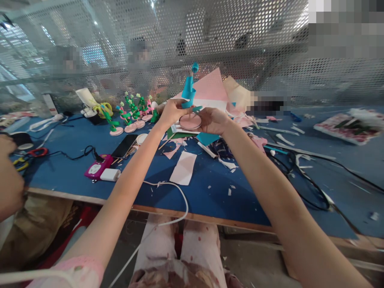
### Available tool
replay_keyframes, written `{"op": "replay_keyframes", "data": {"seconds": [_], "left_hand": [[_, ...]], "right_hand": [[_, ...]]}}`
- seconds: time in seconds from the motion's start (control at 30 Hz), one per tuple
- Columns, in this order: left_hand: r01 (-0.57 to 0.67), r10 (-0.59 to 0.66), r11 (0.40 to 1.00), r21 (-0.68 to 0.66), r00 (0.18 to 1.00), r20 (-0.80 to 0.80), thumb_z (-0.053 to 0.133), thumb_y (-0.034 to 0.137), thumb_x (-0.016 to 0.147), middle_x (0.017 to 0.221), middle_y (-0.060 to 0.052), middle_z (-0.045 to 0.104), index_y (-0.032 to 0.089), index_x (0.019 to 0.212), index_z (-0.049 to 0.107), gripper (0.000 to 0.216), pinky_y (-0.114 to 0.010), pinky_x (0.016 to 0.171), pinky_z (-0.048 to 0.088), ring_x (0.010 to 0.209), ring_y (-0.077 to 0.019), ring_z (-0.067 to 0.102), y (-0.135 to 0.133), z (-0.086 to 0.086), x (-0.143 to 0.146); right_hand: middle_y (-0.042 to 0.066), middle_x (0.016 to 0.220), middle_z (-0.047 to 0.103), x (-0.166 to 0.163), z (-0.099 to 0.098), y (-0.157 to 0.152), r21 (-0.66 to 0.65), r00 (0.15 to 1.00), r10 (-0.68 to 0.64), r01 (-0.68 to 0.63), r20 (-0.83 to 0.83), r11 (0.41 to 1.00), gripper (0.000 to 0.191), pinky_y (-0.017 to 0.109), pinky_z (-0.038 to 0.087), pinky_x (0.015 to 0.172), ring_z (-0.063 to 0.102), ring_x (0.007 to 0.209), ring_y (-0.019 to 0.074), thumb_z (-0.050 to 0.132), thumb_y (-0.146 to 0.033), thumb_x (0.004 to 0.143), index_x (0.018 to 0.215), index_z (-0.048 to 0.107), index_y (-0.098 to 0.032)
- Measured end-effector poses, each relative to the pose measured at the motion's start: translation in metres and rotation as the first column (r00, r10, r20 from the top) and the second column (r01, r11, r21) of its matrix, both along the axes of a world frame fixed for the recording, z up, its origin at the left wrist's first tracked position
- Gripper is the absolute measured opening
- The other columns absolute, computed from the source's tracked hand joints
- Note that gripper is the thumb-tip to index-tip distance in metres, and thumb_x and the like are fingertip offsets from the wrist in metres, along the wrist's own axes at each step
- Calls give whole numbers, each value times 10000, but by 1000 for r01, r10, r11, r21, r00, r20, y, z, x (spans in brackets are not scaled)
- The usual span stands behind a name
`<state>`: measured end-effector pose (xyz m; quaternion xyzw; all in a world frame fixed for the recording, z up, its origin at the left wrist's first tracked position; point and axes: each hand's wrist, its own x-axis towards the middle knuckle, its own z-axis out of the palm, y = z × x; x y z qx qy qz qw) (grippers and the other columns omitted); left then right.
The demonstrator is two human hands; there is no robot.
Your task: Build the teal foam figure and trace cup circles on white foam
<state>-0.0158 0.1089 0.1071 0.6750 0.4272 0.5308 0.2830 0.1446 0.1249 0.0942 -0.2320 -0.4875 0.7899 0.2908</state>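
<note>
A paper flower on a thin stem, wrapped in a curling blue paper strip [188,90] and topped with a small blue bud [195,67], is held up in both hands above the table. Its round pink base [190,121] hangs at the lower end. My left hand [174,114] is closed around the blue strip near the stem. On the other side, my right hand [213,121] grips the edge of the pink base, fingers partly hidden behind it. Below lie a piece of blue paper [208,139] and a pale pink paper rectangle [183,168].
Several finished green-stemmed paper flowers [131,127] stand at left. Nearby are a purple power strip [97,168] with a white charger and cable, and a dark phone [125,146]. Paper scraps and black cables [309,192] lie right. A co-worker's arm [10,180] is at far left.
</note>
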Motion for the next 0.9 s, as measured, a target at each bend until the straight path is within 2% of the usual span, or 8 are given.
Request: {"op": "replay_keyframes", "data": {"seconds": [0.2, 0.37, 0.6, 0.77, 0.9], "left_hand": [[32, -32, 999, 10, 999, 15, 797, 338, 546, 720, -45, 667, 154, 643, 594, 291, -328, 739, 486, 787, -191, 598, 0, 1, 0], [37, -37, 999, 5, 999, 38, 791, 271, 565, 695, -52, 653, 150, 650, 597, 244, -324, 729, 480, 805, -202, 596, 1, 0, 0], [32, -33, 999, 24, 999, 31, 789, 310, 559, 717, -45, 672, 169, 651, 611, 244, -336, 721, 491, 739, -182, 586, 2, 0, -2], [24, -24, 1000, 14, 1000, -3, 795, 285, 552, 716, -53, 666, 149, 643, 606, 250, -332, 733, 480, 768, -187, 585, 1, 0, -2], [10, -10, 1000, 10, 1000, -6, 803, 291, 544, 679, -38, 638, 136, 666, 605, 280, -320, 753, 474, 813, -196, 592, -1, 1, -1]], "right_hand": [[95, 936, 647, -2, 0, -2, -3, 999, -32, 33, 38, 999, 268, 431, 526, 825, 645, 846, 191, 361, -134, 731, 970, 482, -146], [86, 934, 643, -1, -1, -1, -7, 1000, -6, 6, 23, 1000, 270, 461, 521, 826, 639, 854, 199, 363, -154, 723, 969, 475, -159], [77, 885, 648, 0, -2, 3, -20, 999, -28, 28, 28, 999, 296, 467, 519, 826, 632, 840, 203, 367, -159, 707, 981, 478, -159], [82, 832, 661, -2, 0, -1, -24, 995, -80, 81, 54, 996, 285, 417, 532, 819, 649, 801, 194, 374, -122, 694, 947, 503, -139], [96, 823, 676, -1, 0, -5, 27, 997, -51, 49, 56, 998, 264, 395, 538, 807, 661, 800, 202, 383, -109, 689, 906, 532, -131]]}}
